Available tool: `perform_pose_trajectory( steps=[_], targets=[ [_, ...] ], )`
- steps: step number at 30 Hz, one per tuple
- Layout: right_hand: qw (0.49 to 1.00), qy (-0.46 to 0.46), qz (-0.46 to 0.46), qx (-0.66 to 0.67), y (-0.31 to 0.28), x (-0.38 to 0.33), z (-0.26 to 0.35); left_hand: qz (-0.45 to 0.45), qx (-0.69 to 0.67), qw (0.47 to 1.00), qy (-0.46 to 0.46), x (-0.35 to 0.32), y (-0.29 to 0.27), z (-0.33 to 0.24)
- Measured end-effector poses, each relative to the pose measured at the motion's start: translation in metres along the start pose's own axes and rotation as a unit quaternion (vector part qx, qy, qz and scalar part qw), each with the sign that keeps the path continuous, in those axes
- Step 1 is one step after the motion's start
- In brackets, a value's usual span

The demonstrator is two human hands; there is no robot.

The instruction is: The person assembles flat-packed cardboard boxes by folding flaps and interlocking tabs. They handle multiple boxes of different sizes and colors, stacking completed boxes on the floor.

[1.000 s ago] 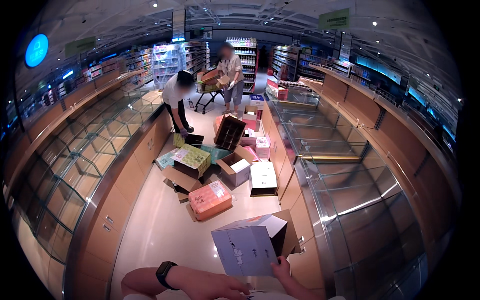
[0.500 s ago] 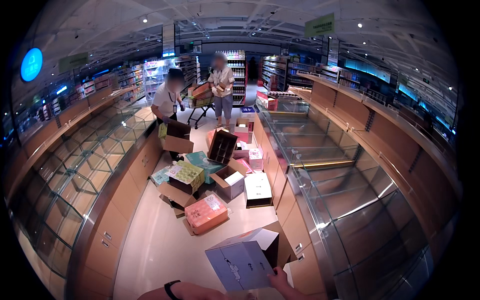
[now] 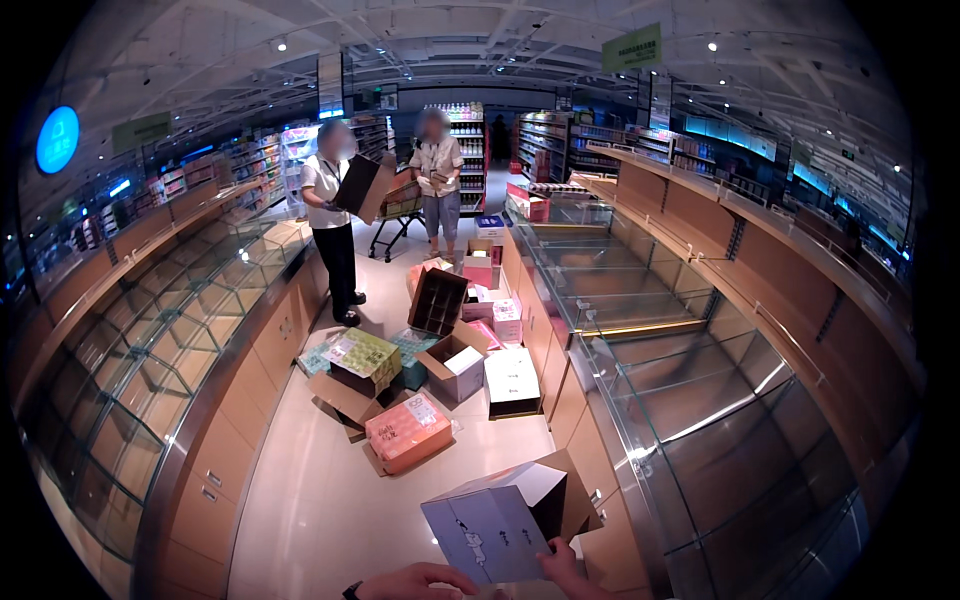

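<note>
A pale lavender cardboard box (image 3: 483,535) with a small white figure on its side is tilted before me at the bottom of the view, its flaps standing out at the far right end. My right hand (image 3: 562,562) grips the box's near right edge, thumb on the printed side. Beside the lower left edge of that box is my left hand (image 3: 425,580), a dark band on its wrist, fingers stretched out; its fingertips come close to a near flap, and whether they touch it I cannot tell.
A coral box (image 3: 410,432), a green box (image 3: 365,360), a white box (image 3: 513,380) and several open cartons litter the aisle floor. Glass display cases (image 3: 160,350) line both sides. Farther off, one person (image 3: 330,190) holds an open carton; another (image 3: 437,165) stands by a shopping cart (image 3: 400,205).
My left hand has come further into view, fingers extended beside the box. The lavender box has shifted slightly right. The person at the left has straightened up, lifting a brown carton.
</note>
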State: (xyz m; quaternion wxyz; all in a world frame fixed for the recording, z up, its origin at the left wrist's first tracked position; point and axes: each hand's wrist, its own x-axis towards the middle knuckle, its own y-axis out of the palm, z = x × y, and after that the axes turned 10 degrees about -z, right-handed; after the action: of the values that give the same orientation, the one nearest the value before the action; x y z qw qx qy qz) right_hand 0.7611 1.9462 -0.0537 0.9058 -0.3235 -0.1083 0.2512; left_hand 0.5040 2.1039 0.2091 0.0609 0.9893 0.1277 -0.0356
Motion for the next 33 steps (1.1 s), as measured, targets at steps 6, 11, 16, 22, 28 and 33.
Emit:
perform_pose_trajectory(
  steps=[6,11,16,22,28,33],
  targets=[
    [1.000,0.023,0.012,0.001,-0.013,0.011,0.002,0.040,-0.020,0.999,0.003,0.026,0.002,0.001],
    [0.999,0.042,0.030,0.009,-0.021,0.027,0.000,0.081,-0.008,0.997,-0.015,0.053,0.008,0.000],
    [0.997,0.039,0.042,0.057,-0.019,0.055,-0.022,0.055,-0.020,0.998,-0.017,0.087,0.012,0.011],
    [0.995,0.052,0.083,0.031,-0.018,0.082,-0.011,-0.109,-0.041,0.993,-0.006,0.118,0.008,0.041],
    [0.996,-0.013,0.074,0.052,0.019,0.109,-0.011,-0.407,-0.126,0.899,-0.099,0.126,-0.079,0.111],
    [0.992,0.006,0.115,0.048,0.040,0.125,0.051,-0.587,-0.005,0.799,-0.131,0.109,-0.199,0.174]
  ],
)
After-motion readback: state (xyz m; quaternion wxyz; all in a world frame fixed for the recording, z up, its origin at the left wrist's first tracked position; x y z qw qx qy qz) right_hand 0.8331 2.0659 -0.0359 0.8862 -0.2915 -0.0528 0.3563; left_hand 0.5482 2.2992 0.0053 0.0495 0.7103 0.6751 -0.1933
